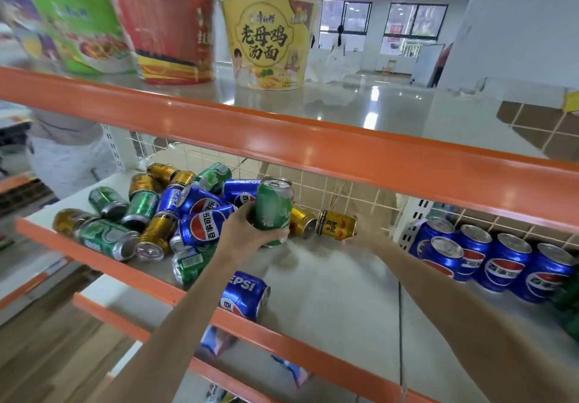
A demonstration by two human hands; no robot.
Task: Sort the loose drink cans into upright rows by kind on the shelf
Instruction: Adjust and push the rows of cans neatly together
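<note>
Head view: left hand fingers grip green can; right hand blurred, grip unclear; five upright Pepsi cans.

We see two bare forearms rising from the lower middle and lower right of the frame, with no sleeves in view. The left hand and right hand are bare, the right blurred.

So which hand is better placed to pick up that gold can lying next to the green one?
The right hand: it already touches the lying gold can, apparently closing on it. The left hand is busy gripping the upright green can.
</note>
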